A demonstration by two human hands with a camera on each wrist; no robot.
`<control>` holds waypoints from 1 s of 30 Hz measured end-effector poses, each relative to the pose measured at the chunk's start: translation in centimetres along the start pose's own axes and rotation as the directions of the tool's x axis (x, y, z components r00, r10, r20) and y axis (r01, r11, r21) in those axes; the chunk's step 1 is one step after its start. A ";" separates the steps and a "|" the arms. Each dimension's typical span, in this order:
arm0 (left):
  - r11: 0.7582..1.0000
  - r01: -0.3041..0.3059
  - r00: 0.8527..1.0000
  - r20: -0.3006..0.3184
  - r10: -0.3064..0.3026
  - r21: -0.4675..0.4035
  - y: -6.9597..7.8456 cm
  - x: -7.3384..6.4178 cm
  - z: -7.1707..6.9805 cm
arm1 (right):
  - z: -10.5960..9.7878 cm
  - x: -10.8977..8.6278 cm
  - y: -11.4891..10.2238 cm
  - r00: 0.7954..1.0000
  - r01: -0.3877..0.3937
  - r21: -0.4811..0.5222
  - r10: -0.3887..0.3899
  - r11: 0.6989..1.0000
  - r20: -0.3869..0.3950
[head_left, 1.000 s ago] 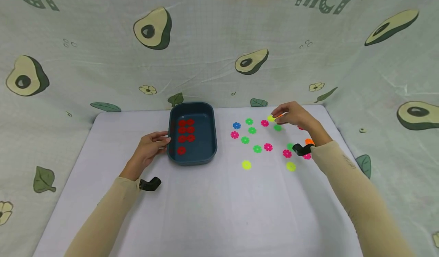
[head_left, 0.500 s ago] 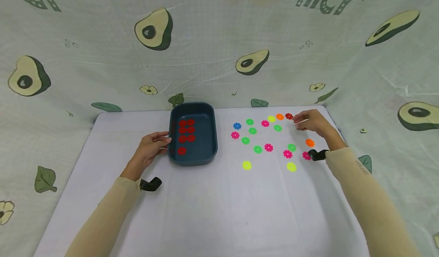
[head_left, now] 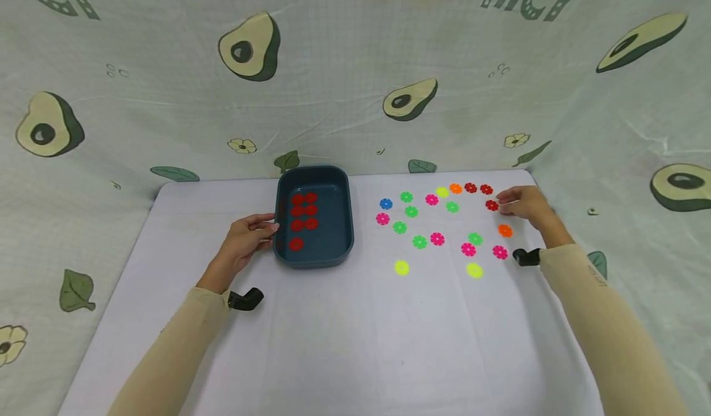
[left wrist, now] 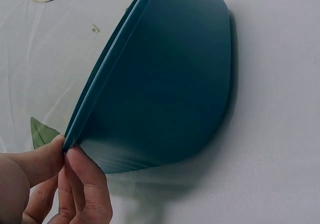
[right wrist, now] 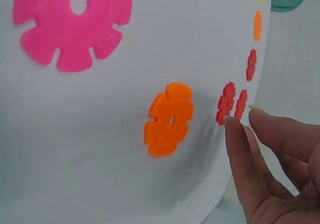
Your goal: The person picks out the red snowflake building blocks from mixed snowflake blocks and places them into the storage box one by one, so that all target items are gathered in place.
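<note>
My left hand (head_left: 242, 241) pinches the left rim of a dark teal rectangular tray (head_left: 328, 243) between thumb and fingers. The left wrist view shows that grip on the rim of the tray's outer wall (left wrist: 165, 79). Inside the tray several red notched discs (head_left: 297, 225) lie in two columns on its left side. At the far right, my right hand (head_left: 526, 207) is beside a red snowflake-shaped disc (head_left: 491, 205) on the table. In the right wrist view, thumb and forefinger stand apart close to the red discs (right wrist: 226, 103), with nothing between them.
Pink (head_left: 437, 239), green (head_left: 419, 242), yellow (head_left: 474, 270), orange (head_left: 505, 231) and blue discs (head_left: 386, 203) are scattered on the white table (head_left: 355, 342) right of the tray. A cloth backdrop (head_left: 333, 95) with avocado prints rises behind the table.
My right hand has moved right, away from the yellow and orange discs, uncovering several red discs at the far right. My left hand stays on the tray rim.
</note>
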State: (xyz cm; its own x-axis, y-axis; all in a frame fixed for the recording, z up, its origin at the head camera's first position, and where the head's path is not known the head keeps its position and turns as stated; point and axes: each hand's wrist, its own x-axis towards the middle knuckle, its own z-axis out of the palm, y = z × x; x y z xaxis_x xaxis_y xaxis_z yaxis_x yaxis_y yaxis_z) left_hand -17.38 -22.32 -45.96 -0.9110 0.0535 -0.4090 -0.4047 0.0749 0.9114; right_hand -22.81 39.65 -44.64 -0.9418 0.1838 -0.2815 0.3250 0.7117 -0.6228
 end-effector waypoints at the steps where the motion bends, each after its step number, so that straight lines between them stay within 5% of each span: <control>1: 1.000 0.002 1.000 -0.003 -0.002 0.001 0.0 0.0 0.0 | 0.1 0.1 0.1 1.000 -0.011 0.000 0.011 1.000 -0.003; 14: 1.000 -0.004 1.000 -0.004 0.004 0.016 0.1 -0.2 0.2 | 1.0 1.3 1.1 0.998 -0.041 0.060 0.044 0.997 -0.049; 30: 1.000 -0.024 1.000 -0.018 0.024 0.014 0.0 -0.2 0.2 | 2.6 2.2 -0.2 0.995 -0.071 -0.028 0.069 0.997 -0.078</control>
State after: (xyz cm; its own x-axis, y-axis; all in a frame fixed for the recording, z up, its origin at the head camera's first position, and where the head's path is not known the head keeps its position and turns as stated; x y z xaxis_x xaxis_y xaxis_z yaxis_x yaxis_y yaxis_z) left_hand -17.21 -22.15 -45.93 -0.9217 0.0370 -0.3861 -0.3819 0.0872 0.9201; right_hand -24.72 38.13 -47.07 -0.9210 0.2851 -0.2656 0.3888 0.7154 -0.5805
